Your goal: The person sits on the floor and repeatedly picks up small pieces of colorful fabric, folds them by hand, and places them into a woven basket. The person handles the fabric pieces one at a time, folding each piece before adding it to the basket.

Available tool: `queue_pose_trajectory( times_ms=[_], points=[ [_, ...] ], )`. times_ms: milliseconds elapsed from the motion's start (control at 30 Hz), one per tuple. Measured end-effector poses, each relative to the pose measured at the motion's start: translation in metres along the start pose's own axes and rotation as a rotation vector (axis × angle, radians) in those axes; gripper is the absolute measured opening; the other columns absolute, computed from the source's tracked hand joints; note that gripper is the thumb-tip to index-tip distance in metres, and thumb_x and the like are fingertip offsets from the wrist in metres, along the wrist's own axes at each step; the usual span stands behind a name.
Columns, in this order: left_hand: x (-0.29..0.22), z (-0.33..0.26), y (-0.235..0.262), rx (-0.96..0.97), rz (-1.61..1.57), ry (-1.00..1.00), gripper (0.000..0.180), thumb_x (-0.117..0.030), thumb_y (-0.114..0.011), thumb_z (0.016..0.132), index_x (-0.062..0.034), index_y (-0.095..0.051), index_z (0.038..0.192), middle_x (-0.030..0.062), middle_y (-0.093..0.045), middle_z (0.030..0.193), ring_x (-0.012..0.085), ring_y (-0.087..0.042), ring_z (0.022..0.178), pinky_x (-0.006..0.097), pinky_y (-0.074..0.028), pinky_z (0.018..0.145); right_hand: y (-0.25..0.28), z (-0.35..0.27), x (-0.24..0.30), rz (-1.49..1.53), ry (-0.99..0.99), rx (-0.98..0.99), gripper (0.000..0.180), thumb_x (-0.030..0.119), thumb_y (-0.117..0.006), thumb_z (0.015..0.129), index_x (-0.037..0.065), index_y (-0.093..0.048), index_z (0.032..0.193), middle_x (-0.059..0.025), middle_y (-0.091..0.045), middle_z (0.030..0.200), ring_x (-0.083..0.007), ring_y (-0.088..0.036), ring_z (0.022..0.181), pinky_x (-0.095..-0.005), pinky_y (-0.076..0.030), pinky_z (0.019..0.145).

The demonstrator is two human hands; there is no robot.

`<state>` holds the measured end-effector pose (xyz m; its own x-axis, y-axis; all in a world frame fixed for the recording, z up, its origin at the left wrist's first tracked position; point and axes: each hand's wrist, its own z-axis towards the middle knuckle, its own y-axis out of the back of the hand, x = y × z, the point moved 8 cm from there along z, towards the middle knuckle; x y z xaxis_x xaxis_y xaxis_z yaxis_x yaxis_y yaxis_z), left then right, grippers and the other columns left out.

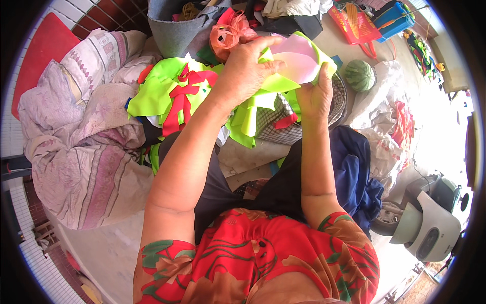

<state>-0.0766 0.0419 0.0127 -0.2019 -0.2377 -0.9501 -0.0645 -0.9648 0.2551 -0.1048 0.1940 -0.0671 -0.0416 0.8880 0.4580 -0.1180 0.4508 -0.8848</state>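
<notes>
In front of me, a neon yellow-green fabric piece (280,82) with a pale pinkish-white inner side is stretched between both hands. My left hand (250,66) grips its left side, fingers bent around the edge. The right edge is pinched by my right hand (316,93), its thumb upward on the cloth. Below hang more neon cloth strips (248,119), over a black-and-white checked cloth (283,126). A heap of neon fabric scraps (152,91) lies left of my left forearm, with a red fabric strip (178,104) across it.
Bundled patterned cloth (86,167) fills the left side. A grey bucket (177,35) and orange plastic bag (228,38) stand beyond. To the right are a watermelon (360,76), a white plastic sack (377,114), navy cloth (349,169), a red bag (354,25) and a scooter (433,228).
</notes>
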Motion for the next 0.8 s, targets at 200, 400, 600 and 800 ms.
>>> queue_pose_trajectory(
  times_ms=[200, 400, 600, 800],
  points=[
    [-0.003, -0.002, -0.001, 0.054, 0.158, 0.077, 0.02, -0.017, -0.068, 0.082, -0.0008, -0.063, 0.094, 0.0026, -0.062, 0.082, 0.0078, -0.056, 0.076, 0.024, -0.046, 0.068, -0.008, -0.005, -0.009, -0.113, 0.051, -0.023, 0.032, 0.022, -0.056, 0.091, 0.004, -0.05, 0.117, -0.0098, -0.059, 0.113, -0.022, -0.058, 0.103, -0.0405, -0.047, 0.091],
    [0.001, -0.001, 0.013, -0.031, 0.174, 0.008, 0.017, -0.017, -0.066, 0.085, -0.0008, -0.061, 0.086, 0.0015, -0.059, 0.078, 0.0065, -0.052, 0.067, 0.024, -0.045, 0.062, 0.006, 0.0, 0.004, -0.158, 0.168, -0.112, 0.031, 0.024, -0.054, 0.092, 0.003, -0.052, 0.114, -0.0093, -0.059, 0.113, -0.0228, -0.058, 0.104, -0.0395, -0.044, 0.094],
    [0.01, 0.0, 0.022, -0.114, -0.049, 0.102, 0.021, -0.022, -0.066, 0.086, -0.0016, -0.061, 0.084, -0.0009, -0.056, 0.08, 0.0071, -0.053, 0.07, 0.022, -0.046, 0.06, -0.014, -0.011, 0.018, -0.319, 0.375, -0.132, 0.027, 0.02, -0.059, 0.09, 0.005, -0.054, 0.113, -0.0054, -0.062, 0.101, -0.0138, -0.06, 0.088, -0.0302, -0.049, 0.075],
    [0.013, -0.003, 0.017, -0.069, -0.303, 0.21, 0.029, -0.03, -0.069, 0.083, -0.0027, -0.06, 0.082, -0.0009, -0.056, 0.075, 0.0063, -0.054, 0.066, 0.021, -0.045, 0.059, -0.065, -0.038, 0.018, -1.154, 0.609, 0.133, 0.025, -0.003, -0.065, 0.071, 0.001, -0.063, 0.095, -0.007, -0.064, 0.089, -0.0184, -0.063, 0.078, -0.0293, -0.049, 0.071]
  ],
)
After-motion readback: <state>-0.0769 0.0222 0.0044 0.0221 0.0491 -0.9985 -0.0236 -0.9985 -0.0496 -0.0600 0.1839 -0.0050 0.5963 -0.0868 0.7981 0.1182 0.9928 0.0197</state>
